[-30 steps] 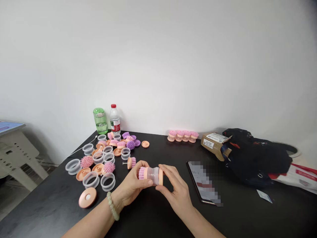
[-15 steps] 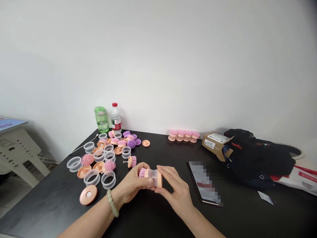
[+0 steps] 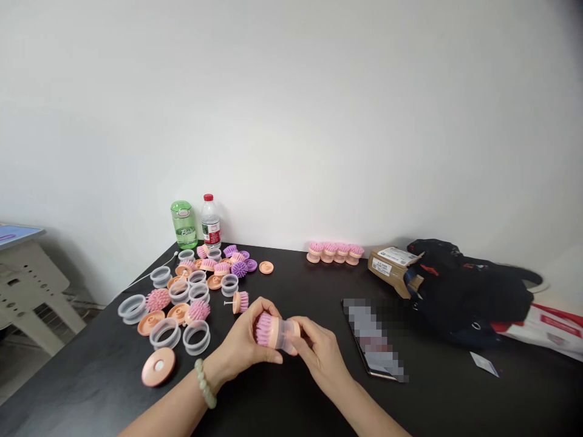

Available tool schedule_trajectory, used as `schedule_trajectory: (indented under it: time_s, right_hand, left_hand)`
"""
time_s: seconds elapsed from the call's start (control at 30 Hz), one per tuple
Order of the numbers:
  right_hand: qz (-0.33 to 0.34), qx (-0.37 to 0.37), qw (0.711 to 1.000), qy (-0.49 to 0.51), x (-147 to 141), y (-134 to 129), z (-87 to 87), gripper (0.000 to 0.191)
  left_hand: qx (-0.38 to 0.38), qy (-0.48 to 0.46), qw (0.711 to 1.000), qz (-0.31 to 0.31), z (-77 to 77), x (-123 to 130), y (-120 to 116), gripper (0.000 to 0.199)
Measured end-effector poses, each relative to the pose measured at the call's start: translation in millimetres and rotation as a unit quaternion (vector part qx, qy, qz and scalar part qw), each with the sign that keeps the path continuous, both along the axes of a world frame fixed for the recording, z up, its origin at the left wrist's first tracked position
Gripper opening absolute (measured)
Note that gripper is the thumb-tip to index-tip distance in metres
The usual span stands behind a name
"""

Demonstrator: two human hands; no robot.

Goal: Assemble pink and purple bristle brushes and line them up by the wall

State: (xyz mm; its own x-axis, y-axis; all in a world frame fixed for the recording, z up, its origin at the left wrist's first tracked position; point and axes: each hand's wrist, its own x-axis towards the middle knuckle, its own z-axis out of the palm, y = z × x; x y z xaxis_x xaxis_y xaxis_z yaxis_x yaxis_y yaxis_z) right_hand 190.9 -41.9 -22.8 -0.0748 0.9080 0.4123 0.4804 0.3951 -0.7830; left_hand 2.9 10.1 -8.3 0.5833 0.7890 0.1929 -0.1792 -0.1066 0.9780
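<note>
A pink-bristled brush point(image 3: 276, 334) with a clear middle ring and peach ends lies on its side between both hands, above the black table. My left hand point(image 3: 248, 340) wraps round its bristle end, thumb below. My right hand point(image 3: 319, 349) grips the peach end on the right with thumb and fingers. Left of them lie loose clear rings point(image 3: 197, 337), peach discs point(image 3: 158, 367) and pink bristle heads point(image 3: 197, 311). One bristle head with a pin point(image 3: 237, 302) rests just beyond my left hand.
Several brushes point(image 3: 334, 252) stand in a row by the wall. Rightward are a phone point(image 3: 373, 340), a cardboard box point(image 3: 392, 267), a dark bag point(image 3: 469, 291) and a small packet point(image 3: 485, 364). Two bottles point(image 3: 211, 223) stand back left.
My left hand has opened its hold somewhat, so more of the bristles shows. My right fingers have curled closer round the peach end. The view has shifted slightly.
</note>
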Motion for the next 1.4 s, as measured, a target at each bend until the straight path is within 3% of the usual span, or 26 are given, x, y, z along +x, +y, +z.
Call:
schedule_trajectory:
  time_s: [0.1,0.27,0.4,0.57,0.67,0.8,0.97,1.07,1.23,1.3,1.4]
  right_hand:
    - [0.046,-0.099,0.992,0.059,-2.0,-0.7,0.3,0.052]
    - [0.063,-0.053,0.994,0.077,-0.9,0.3,-6.0,0.068]
    - [0.056,-0.014,0.997,0.05,-0.3,0.8,-8.2,0.058]
    - [0.029,-0.011,0.999,0.044,-2.6,1.2,-3.9,0.048]
    - [0.045,-0.081,0.991,0.095,-3.8,3.9,-3.5,0.044]
    - [0.088,-0.181,0.962,0.186,-2.4,7.7,-7.2,0.066]
    - [0.041,-0.051,0.988,0.137,0.2,7.8,-8.8,0.056]
    - [0.032,0.016,0.995,0.092,-0.7,7.1,-8.2,0.059]
    - [0.005,-0.046,0.992,0.114,1.5,9.9,-8.8,0.037]
    - [-0.006,-0.056,0.989,0.134,2.7,10.4,-9.3,0.038]
    - [-0.01,-0.008,0.994,0.112,2.1,8.9,-10.2,0.046]
  left_hand:
    - [0.013,-0.002,1.0,0.008,-1.0,0.5,0.3,0.056]
    - [-0.039,-0.026,0.998,0.048,-2.5,1.2,2.1,0.057]
    - [-0.021,-0.008,0.997,0.076,-5.2,1.2,4.8,0.058]
    - [0.023,0.012,0.998,0.057,-3.0,0.0,5.9,0.055]
    - [0.072,0.023,0.996,0.049,-0.7,-0.6,6.1,0.051]
    - [0.077,0.02,0.996,0.037,-2.5,-0.7,6.8,0.051]
    - [0.03,0.027,0.995,0.095,-4.5,-2.5,9.2,0.055]
    - [0.017,0.024,0.994,0.106,-2.3,-3.4,9.5,0.053]
    - [0.031,0.043,0.994,0.095,0.7,-2.4,7.1,0.053]
    - [0.025,0.044,0.995,0.092,0.8,-1.9,6.3,0.053]
    - [0.015,0.046,0.995,0.092,0.7,-2.0,5.8,0.053]
